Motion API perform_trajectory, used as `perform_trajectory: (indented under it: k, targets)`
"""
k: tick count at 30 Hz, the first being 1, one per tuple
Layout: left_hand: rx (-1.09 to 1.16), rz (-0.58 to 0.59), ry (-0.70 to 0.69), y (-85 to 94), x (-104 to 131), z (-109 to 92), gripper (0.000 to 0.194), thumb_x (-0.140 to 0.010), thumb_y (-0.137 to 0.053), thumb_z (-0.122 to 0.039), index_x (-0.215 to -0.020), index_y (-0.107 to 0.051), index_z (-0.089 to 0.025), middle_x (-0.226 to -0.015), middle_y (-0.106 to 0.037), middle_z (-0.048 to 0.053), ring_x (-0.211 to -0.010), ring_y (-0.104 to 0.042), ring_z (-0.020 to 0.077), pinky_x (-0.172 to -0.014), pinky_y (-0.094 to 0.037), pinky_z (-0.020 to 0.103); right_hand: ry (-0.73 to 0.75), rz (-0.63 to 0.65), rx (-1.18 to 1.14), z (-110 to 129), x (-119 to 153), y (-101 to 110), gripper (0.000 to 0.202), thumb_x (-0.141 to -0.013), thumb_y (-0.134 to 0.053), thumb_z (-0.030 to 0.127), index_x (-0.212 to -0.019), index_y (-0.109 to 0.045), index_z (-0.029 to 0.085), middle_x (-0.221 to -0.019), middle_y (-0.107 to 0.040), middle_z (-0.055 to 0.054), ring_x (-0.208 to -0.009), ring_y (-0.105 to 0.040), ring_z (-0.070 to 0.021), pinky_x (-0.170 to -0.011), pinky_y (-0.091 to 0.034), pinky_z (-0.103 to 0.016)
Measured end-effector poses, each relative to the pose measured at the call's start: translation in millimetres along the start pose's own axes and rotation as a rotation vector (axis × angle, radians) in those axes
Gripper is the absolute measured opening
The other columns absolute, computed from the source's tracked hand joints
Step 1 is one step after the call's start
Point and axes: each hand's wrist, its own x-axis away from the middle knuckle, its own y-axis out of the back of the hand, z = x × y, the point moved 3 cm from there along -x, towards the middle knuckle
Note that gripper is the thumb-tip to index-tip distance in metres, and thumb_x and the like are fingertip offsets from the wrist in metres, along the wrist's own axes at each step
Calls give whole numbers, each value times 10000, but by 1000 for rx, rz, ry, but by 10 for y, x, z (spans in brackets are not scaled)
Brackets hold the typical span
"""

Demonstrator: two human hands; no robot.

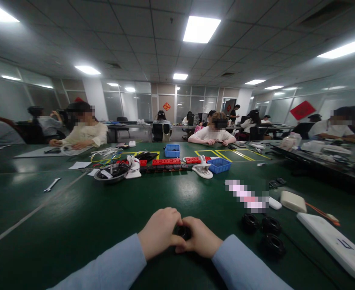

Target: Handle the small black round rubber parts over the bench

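My left hand and my right hand meet low in the middle of the view, over the green table. Between them is a small black round object, gripped from both sides with curled fingers. Much of it is hidden, so its exact kind cannot be made out. To the right of my hands lie three black ring-shaped pieces, the left one, the upper one and the front one, each with a hole in its middle.
A long white device and a cream box lie at right. Farther off are a wrench, a bowl of cables, red strips, a white clamp base and blue bins. Co-workers sit across the table.
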Motion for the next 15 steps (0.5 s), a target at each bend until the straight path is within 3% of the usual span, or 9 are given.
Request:
perform_trajectory:
  k: [3, 7, 12, 15]
  targets:
    - [-45, -31, 123, -6, 12, -53, 411, -593, -748, -487, -780, -586, -159, -829, -600, 40, -783, -557, 217, -682, -424, 311, -15, -38, 70, -3, -8, -12, 470, -492, -795, 408, -828, -610, 136, -802, -592, -24, -711, -523, -169, -605, -383, -253]
    - [-113, -58, 144, -31, 8, -93, 446, -617, -699, -560, -749, -566, -156, -805, -594, 59, -769, -545, 236, -687, -425, 346, 15, -7, 70, 31, 9, 11, 499, -506, -787, 431, -868, -605, 140, -840, -599, -37, -725, -525, -172, -627, -390, -261]
    - [-111, -146, 88, -39, 4, -33, 550, -591, -642, -666, -759, -564, -148, -812, -575, 61, -774, -527, 241, -699, -423, 376, -2, 53, 46, 79, 32, 75, 374, -541, -778, 293, -841, -615, 142, -801, -594, -21, -689, -519, -159, -583, -383, -244]
    - [-25, -192, -53, 39, 15, -10, 544, -636, -637, -631, -898, -565, -160, -955, -563, 61, -877, -510, 232, -777, -409, 371, 31, 90, -8, 85, 35, 93, 341, -562, -763, 236, -863, -625, 155, -817, -596, -9, -722, -533, -162, -621, -403, -247]
